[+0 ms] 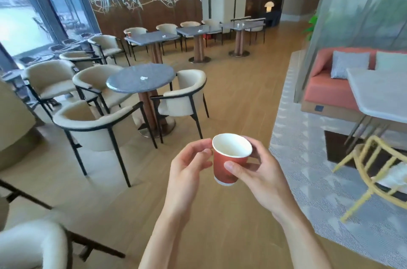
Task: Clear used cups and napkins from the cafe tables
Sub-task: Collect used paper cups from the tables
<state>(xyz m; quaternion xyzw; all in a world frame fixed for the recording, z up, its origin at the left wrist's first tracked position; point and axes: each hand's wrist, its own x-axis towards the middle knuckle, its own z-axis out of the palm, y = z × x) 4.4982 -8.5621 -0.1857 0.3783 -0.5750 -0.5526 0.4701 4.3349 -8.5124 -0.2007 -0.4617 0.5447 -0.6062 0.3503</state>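
You hold a small red paper cup with a white inside (pixel 229 162) in front of your body, above the light wooden floor (pixel 231 101). Your right hand (pixel 257 171) grips the cup, with the thumb across its front and the fingers curled behind it near the rim. The cup looks empty and leans a little toward you. Your left hand (pixel 189 165) is just beside the cup on its left side, with the fingers loosely curled; their tips are at the cup's rim, but I cannot tell if they really touch it.

Ahead on the left stands a round grey stone-top table (pixel 132 83) with cream padded chairs around it. A small crumpled white napkin (pixel 143 78) lies on this table, near its middle. Farther back, three rectangular grey tables (pixel 141 38) stand in a row along the wall, and small white things lie on them, too small to identify.
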